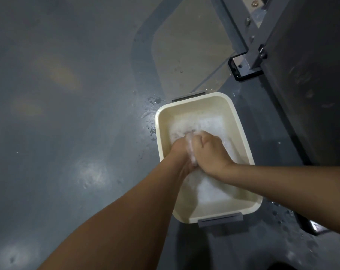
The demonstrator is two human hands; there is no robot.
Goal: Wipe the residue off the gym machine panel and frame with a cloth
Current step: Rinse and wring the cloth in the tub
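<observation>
Two bare forearms reached in from the lower edge and met over a cream tub on the floor. The tub was rectangular with rounded corners, and a grey handle sat on its near end. It held shallow water covered in white suds, thickest along the near half and around the hands.

In the middle of the tub the left hand and right hand were pressed together, knuckles up. The right hand's fingers were curled into a fist round a cloth, and the left hand gripped the same cloth from the other side, its fingertips hidden by foam. The cloth was in the tub, bunched between the two hands. Only a pale, wet, sudsy strip of it showed, and its full shape and colour could not be made out.

A second grey handle was on the tub's far end. Water drops and small puddles lay on the dark grey floor just left of the tub.

Farther off, at the upper right, stood the machine's grey frame with bolts, its foot plate resting on the floor. Beside it was the dark panel, which showed faint pale smudges. Neither hand touched the machine.
</observation>
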